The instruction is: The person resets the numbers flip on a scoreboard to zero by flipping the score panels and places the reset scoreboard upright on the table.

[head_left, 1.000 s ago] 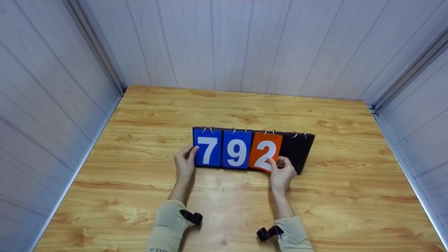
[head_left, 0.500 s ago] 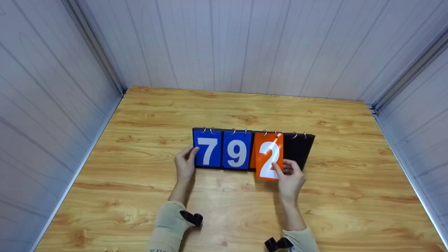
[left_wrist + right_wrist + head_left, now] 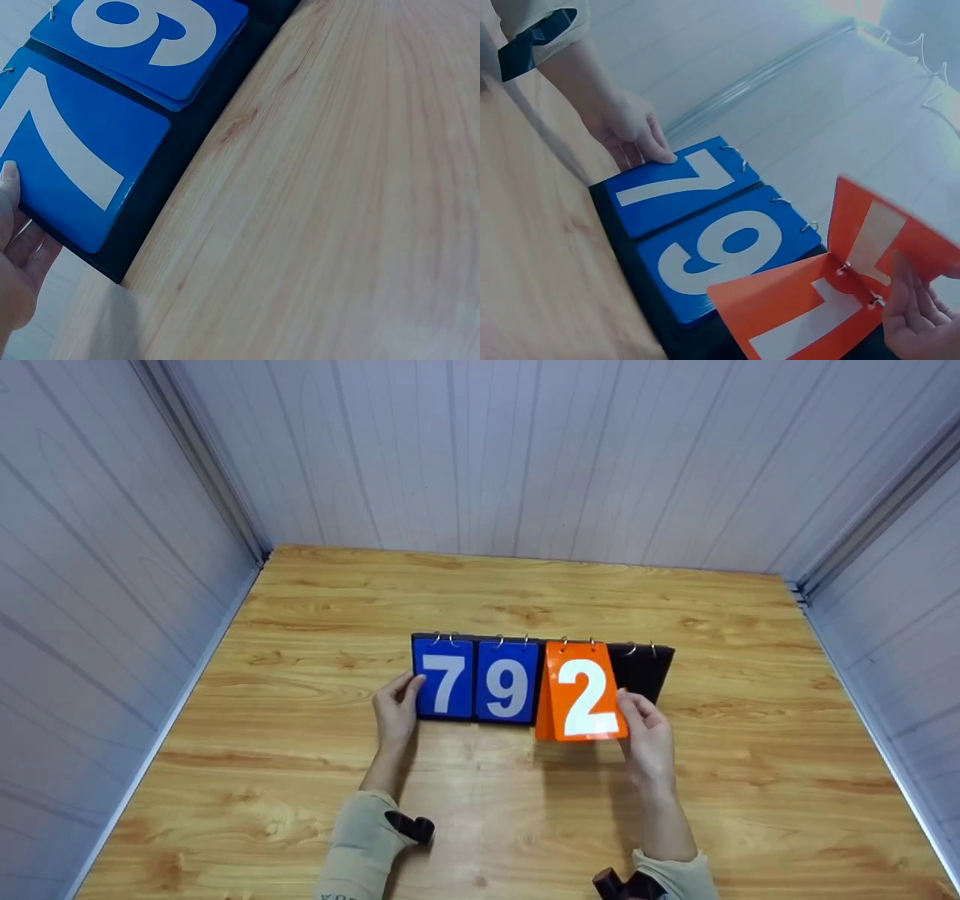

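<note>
A black flip scoreboard (image 3: pixel 641 667) stands tilted back on the table, with number cards on metal rings. Its blue cards show 7 (image 3: pixel 421 701) and 9 (image 3: pixel 486 649). My left hand (image 3: pixel 396 712) grips the board's left edge, thumb on the front of the 7 card and fingers behind, as the left wrist view shows. My right hand (image 3: pixel 649 742) pinches the right edge of a raised orange card (image 3: pixel 566 682) showing 2. In the right wrist view, an orange card beneath it (image 3: pixel 739 300) bears a white 1, and the raised card's back (image 3: pixel 847 214) also carries a white figure.
The board's far-right section has bare rings (image 3: pixel 643 648) and its black backing showing. Wood-grain table (image 3: pixel 495 802) surrounds it. Pale panelled walls (image 3: pixel 495 457) rise behind and at both sides. Black wrist straps (image 3: pixel 411 826) sit over the beige sleeves.
My right hand has moved right and lifted the orange 2 card away from the board, its grip now on the card's right edge. The left hand stays put.
</note>
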The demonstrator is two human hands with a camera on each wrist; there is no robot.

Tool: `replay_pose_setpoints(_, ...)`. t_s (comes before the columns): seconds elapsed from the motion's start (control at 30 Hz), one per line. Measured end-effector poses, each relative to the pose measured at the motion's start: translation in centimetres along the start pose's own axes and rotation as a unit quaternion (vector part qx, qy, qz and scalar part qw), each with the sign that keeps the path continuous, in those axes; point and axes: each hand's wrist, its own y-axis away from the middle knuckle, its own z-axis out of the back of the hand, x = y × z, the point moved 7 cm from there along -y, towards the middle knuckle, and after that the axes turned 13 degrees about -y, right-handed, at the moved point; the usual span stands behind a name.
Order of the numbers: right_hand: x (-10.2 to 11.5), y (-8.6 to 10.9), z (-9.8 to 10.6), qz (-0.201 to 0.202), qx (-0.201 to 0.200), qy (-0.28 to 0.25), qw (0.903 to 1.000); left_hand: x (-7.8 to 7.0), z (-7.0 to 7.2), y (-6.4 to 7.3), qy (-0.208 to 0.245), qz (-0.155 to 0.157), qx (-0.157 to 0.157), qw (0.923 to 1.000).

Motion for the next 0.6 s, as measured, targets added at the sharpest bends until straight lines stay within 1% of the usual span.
replay_pose_setpoints(0.03,0.5,0.2,-0.7,-0.004,0.018,-0.02,0.9996,0.0,0.0,0.0,-0.002,0.0,0.0,1.0)
replay_pose_setpoints(0.07,1.5,0.7,-2.0,-0.003,0.029,-0.027,0.9992,-0.1,0.0,0.0,-0.004,-0.001,0.0,1.0)
replay_pose_setpoints(0.13,3.6,1.9,-5.1,0.005,0.049,-0.015,0.9987,0.0,0.0,0.0,-0.005,0.0,0.001,1.0)
replay_pose_setpoints(0.17,4.7,2.5,-6.7,0.018,0.058,0.0,0.9981,0.0,0.0,-0.1,-0.006,0.0,0.002,1.0)
replay_pose_setpoints(0.2,5.1,2.4,-7.0,0.034,0.054,0.036,0.9973,0.1,-0.1,-0.1,-0.007,-0.001,0.003,1.0)
replay_pose_setpoints(0.23,6.1,3.0,-8.4,0.048,0.046,0.065,0.9957,0.2,-0.1,-0.1,-0.01,-0.002,0.003,0.9999)
replay_pose_setpoints(0.27,7.0,3.4,-9.6,0.064,0.032,0.099,0.9925,0.5,-0.2,-0.3,-0.007,-0.001,0.003,1.0)
replay_pose_setpoints(0.3,7.7,3.5,-10.4,0.082,0.028,0.123,0.9886,0.9,-0.3,-0.4,-0.003,-0.001,0.003,1.0)
replay_pose_setpoints(0.37,8.7,3.5,-11.5,0.125,0.02,0.146,0.9811,1.8,-0.6,-0.6,0.002,-0.001,0.004,1.0)
replay_pose_setpoints(0.4,9.2,3.4,-12.0,0.147,0.018,0.146,0.9781,2.2,-0.7,-0.7,0.004,-0.002,0.004,1.0)
replay_pose_setpoints(0.47,10.0,3.2,-12.7,0.203,0.022,0.161,0.9655,3.1,-1.0,-0.9,0.007,-0.001,0.005,1.0)
replay_pose_setpoints(0.53,10.6,2.9,-13.1,0.254,0.037,0.181,0.9494,3.4,-1.1,-1.0,0.002,0.0,0.004,1.0)
replay_pose_setpoints(0.57,10.9,2.8,-13.4,0.275,0.042,0.199,0.9398,3.5,-1.1,-1.0,-0.001,0.002,0.002,1.0)
replay_pose_setpoints(0.6,11.2,2.7,-13.6,0.296,0.048,0.224,0.9275,3.6,-1.1,-1.1,-0.002,0.002,0.001,1.0)
